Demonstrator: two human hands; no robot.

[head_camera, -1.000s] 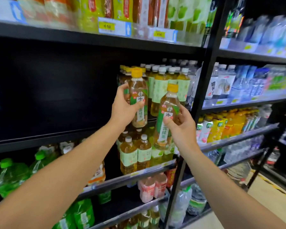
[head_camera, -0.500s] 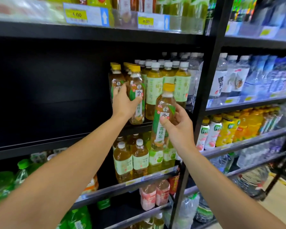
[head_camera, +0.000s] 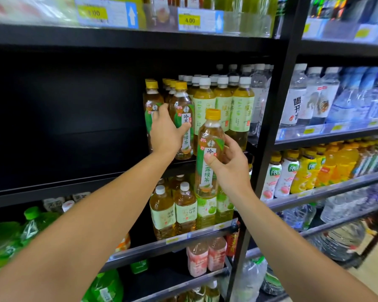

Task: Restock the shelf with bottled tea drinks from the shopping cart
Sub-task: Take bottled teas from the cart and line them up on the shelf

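The right hand [head_camera: 229, 168] curled its grip round a clear plastic tea bottle [head_camera: 208, 155], yellow-capped, amber-filled, its white-and-green label reading 冷, 露绿茶, held upright in front of the black metal shelf [head_camera: 74, 184]. The left hand [head_camera: 165, 131] wrapped a matching second bottle [head_camera: 182, 120] standing at the shelf's front edge, beside white-capped green tea bottles [head_camera: 223, 105]. Yellow price tags [head_camera: 189, 20] above read 4.00.

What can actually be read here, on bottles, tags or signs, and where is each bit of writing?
"4.00": yellow price tag on the top shelf edge.
"冷", "露绿茶": label of the bottle the right hand holds.
"绿茶": white-capped tea bottles.
"喝开": water bottle.
Left price tag: blurred, likely "4.00".
Other tags: unreadable.
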